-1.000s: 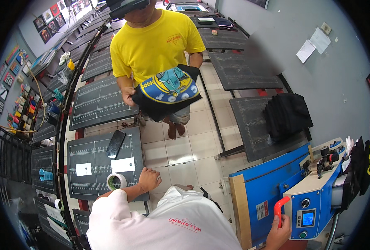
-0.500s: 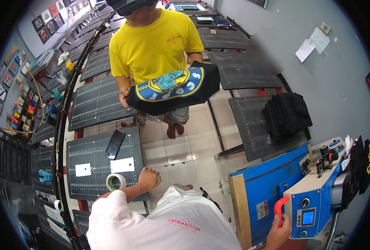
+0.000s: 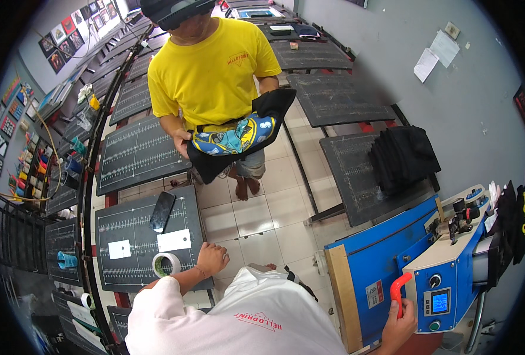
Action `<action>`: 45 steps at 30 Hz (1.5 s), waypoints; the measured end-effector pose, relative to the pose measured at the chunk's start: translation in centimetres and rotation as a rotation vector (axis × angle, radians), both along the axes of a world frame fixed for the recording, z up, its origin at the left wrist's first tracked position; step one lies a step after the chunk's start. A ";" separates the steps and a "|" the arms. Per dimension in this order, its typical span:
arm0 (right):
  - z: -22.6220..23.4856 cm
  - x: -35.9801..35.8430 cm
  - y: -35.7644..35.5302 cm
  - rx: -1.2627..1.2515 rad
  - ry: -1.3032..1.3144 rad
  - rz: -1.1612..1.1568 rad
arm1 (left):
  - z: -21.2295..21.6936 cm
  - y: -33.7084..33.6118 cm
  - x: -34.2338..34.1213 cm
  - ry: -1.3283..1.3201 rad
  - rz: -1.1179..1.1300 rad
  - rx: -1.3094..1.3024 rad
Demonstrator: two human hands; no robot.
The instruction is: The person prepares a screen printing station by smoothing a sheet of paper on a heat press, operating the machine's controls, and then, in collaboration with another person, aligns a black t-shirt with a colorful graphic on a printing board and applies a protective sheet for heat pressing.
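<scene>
My right hand [image 3: 401, 326] is closed round the red handle [image 3: 396, 290] of a blue and cream heat press [image 3: 419, 284] at the lower right. My left hand [image 3: 213, 259] rests at the right edge of a dark, grid-marked board [image 3: 129, 220], its fingers loosely stretched and holding nothing visible. Beside that forearm stands a roll of tape [image 3: 158, 266]. A black phone [image 3: 162, 212] and two white cards, one at the left [image 3: 119, 249] and one nearer my hand [image 3: 174, 239], lie on the board. Across from me, a person in a yellow shirt [image 3: 215, 65] holds a black garment [image 3: 233, 139] with a colourful print.
Folded black garments [image 3: 403, 158] are stacked on a dark board at the right. Rows of similar boards [image 3: 138, 151] run toward the back. Pale floor tiles [image 3: 259, 222] form the aisle. The press's blue panel [image 3: 369, 254] with its wooden edge stands beside me.
The person opposite has tilted and bunched the black garment, so less of its print shows, and has shifted slightly left. My hands keep their places on the handle and at the board's edge.
</scene>
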State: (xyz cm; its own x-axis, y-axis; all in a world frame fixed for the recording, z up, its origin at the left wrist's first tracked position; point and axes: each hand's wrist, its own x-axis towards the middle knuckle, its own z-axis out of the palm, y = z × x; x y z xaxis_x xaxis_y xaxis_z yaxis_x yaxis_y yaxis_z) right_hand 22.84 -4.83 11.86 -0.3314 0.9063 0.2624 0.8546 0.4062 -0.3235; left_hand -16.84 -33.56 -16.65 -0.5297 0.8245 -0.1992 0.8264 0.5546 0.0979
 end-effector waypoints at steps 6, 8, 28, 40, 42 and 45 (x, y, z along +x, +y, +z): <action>0.9 -0.8 -0.7 -0.027 0.012 -0.033 | 0.0 0.0 0.1 0.006 0.004 0.011; 1.0 -1.0 -0.7 0.002 0.023 -0.017 | 0.3 0.1 0.2 0.007 0.005 0.006; 0.6 -0.4 -0.3 -0.023 0.003 -0.010 | 0.5 0.3 0.2 0.019 0.004 -0.014; 0.8 -0.7 -0.4 -0.008 -0.017 -0.006 | 0.7 0.3 0.2 0.011 0.008 -0.025; 0.8 -0.6 -0.4 -0.013 -0.017 -0.008 | 0.7 0.4 0.2 0.013 0.003 -0.029; 0.5 -0.2 -0.2 -0.016 -0.018 -0.003 | 0.2 0.1 0.1 0.020 0.001 -0.016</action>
State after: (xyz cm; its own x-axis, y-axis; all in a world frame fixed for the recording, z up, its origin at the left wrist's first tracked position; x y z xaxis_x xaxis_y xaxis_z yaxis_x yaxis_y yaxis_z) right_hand 22.61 -5.03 12.33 -0.3329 0.9113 0.2423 0.8617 0.3984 -0.3143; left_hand -16.70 -33.42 -16.48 -0.5342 0.8209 -0.2018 0.8278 0.5564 0.0720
